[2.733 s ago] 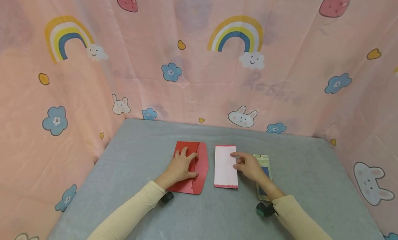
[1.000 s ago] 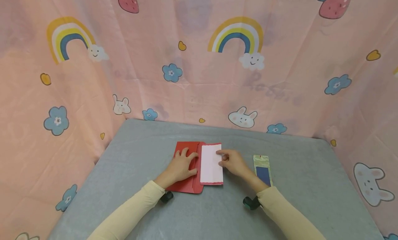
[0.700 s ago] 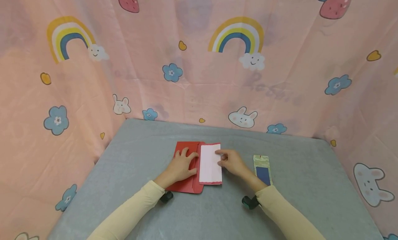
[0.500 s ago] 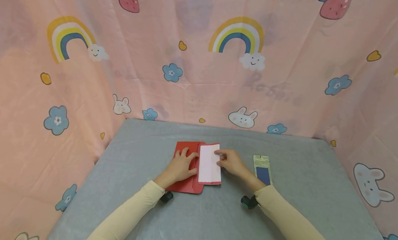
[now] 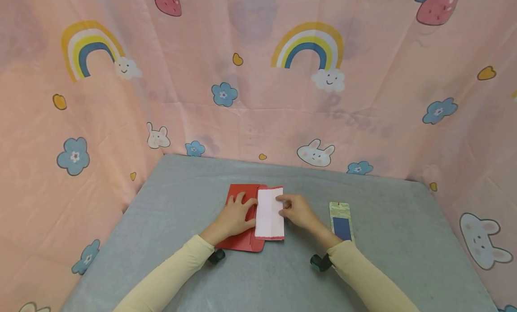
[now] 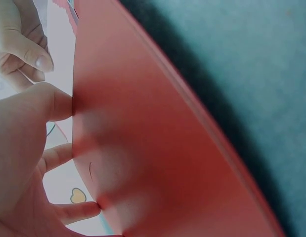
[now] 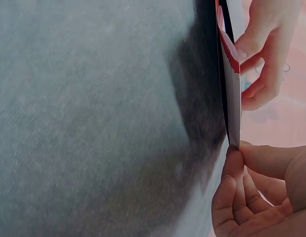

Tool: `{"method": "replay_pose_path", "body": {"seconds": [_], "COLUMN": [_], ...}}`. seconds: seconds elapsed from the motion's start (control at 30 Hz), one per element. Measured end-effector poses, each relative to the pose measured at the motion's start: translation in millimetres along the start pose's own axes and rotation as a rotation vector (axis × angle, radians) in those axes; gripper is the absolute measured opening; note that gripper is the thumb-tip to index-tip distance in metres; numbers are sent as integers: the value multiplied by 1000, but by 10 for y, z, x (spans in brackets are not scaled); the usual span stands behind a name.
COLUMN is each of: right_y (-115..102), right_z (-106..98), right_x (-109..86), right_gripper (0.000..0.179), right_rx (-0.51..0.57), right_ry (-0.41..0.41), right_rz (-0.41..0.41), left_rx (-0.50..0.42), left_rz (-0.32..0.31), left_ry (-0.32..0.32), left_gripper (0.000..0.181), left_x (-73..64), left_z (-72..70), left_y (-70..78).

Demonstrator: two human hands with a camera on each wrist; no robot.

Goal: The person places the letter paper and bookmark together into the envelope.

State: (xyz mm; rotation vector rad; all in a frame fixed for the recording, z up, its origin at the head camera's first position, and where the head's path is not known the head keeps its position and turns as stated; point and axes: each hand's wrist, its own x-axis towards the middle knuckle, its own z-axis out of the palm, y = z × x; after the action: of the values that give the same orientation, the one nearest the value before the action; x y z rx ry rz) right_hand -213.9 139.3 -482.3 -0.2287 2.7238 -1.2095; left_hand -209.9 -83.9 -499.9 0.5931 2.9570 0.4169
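A red envelope [image 5: 242, 191] lies on the grey-covered table, its flap side to the right. My left hand [image 5: 234, 217] rests on it with fingers spread; in the left wrist view the fingertips [image 6: 86, 210] meet its red surface. My right hand [image 5: 300, 212] pinches the right edge of a folded white card [image 5: 269, 215] with red-trimmed ends. The card's left edge reaches the left thumb and overlaps the envelope's flap. In the right wrist view, thumb and fingers grip the edge of the folded card [image 7: 234, 106], seen nearly edge-on.
To the right lies a green-and-gold patterned strip [image 5: 340, 209] with a dark blue panel, its lower end behind the right forearm. A pink printed curtain [image 5: 258, 123] surrounds the back and sides of the table [image 5: 194, 186]. Each wrist wears a small dark camera [image 5: 320, 262].
My right hand has drawn the white card leftward from beside the envelope until it overlaps the flap. The patterned strip has come more into sight. My left hand has stayed in place.
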Motion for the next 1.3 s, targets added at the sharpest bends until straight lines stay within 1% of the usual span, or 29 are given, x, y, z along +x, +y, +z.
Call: {"method": "replay_pose_path", "body": {"seconds": [0.17,0.6,1.3], "right_y": [-19,-19,-28], "right_z": [25,95,180], "right_x": [4,45,48], "right_gripper": [39,38,38], "right_rx": [12,26,28], "right_ry": [2,16,17], "right_rz": [-7,-55,-68], "left_rx": [0,1,3], "left_rz": [-1,-24,-31], "left_ry": [-1,-10,-8], "left_gripper": [54,59,61], "left_x": [-6,-13,-8], "left_z": [-2,-10,4], "left_y": [0,18,17]}}
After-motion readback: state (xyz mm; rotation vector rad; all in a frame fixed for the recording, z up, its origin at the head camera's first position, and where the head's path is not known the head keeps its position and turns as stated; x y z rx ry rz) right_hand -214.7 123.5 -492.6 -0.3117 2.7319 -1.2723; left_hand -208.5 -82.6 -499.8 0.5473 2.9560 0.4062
